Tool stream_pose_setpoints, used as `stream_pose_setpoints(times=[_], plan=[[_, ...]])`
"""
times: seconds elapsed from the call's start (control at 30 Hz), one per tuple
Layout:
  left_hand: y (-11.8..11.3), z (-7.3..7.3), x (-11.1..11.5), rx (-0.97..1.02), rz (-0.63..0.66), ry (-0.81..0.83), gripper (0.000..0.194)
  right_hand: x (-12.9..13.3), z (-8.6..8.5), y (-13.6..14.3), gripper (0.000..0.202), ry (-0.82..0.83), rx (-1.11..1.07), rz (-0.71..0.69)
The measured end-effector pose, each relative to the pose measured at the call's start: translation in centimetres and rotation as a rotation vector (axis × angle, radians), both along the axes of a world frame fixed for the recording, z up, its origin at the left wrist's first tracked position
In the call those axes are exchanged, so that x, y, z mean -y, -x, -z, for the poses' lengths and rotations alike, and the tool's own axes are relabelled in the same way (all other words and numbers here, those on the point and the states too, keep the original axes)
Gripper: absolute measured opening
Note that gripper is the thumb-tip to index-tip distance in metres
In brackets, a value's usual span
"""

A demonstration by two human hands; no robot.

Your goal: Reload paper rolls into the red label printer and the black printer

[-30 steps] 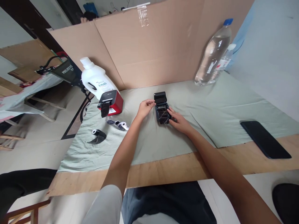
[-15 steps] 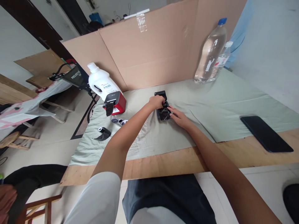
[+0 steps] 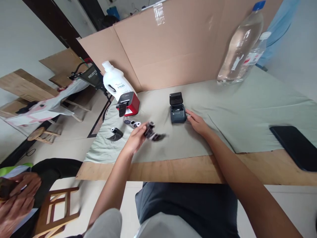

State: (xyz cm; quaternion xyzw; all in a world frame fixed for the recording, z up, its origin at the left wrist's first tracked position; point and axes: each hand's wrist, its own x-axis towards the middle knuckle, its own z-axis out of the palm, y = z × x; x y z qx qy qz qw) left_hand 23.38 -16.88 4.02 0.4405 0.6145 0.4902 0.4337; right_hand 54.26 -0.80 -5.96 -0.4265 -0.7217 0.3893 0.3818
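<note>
My left hand point(image 3: 137, 136) pinches a dark label roll point(image 3: 150, 130) above the cloth, its loose tail trailing right and blurred by motion. A small dark label printer point(image 3: 178, 114) stands on the cloth with its lid raised and its roll bay in sight. Against the printer's right side rest the stretched fingers of my right hand point(image 3: 196, 122). Another black label roll point(image 3: 116, 134) lies to the left with its strip partly unwound. Close beyond my left hand are more small rolls point(image 3: 133, 123). Behind them sits a red and black label printer point(image 3: 128, 104) with a black strip hanging from its front.
A white jug point(image 3: 116, 81) stands behind the red printer, before a cardboard screen point(image 3: 173, 49). Two clear bottles point(image 3: 241, 46) are at the back right. A black phone-like slab point(image 3: 296, 145) lies near the front edge. At lower left are another person's hands point(image 3: 22, 195) and a wooden stool point(image 3: 58, 208).
My left hand has lifted the dark label roll out of the small printer and carried it left toward me. My right hand stays beside the printer. The view has shifted slightly.
</note>
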Motion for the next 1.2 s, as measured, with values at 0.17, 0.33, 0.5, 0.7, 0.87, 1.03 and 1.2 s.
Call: stream_pose_setpoints(times=[0.17,0.33,0.5,0.7,0.87,1.03,1.2], plan=[[3.1,6.0,7.8,-0.047,-0.562,-0.169,0.053,0.4,-0.5,0.1,0.059,-0.005,0.018,0.01],[7.4,5.5,9.0,-0.41,-0.851,-0.189,0.035,0.2,-0.6,0.4,0.061,-0.007,0.039,0.043],[9.2,3.5,7.0,-0.696,-0.862,-0.06,0.037,0.3,-0.9,0.4,0.059,-0.019,0.053,0.052],[8.9,4.4,3.0,-0.844,-0.713,0.081,0.046,0.4,-1.1,0.2,0.056,-0.026,0.074,0.051],[8.0,4.9,1.9,-1.062,-0.598,0.312,0.043,0.3,-0.9,0.2,0.055,-0.028,0.079,0.039],[9.1,2.9,3.1,-1.226,-0.613,0.153,0.054,0.2,-0.8,0.3,0.057,-0.016,0.097,0.066],[13.3,0.3,1.8,-1.121,-0.626,0.4,0.06,0.0,-0.6,0.4,0.059,-0.03,0.09,0.057]])
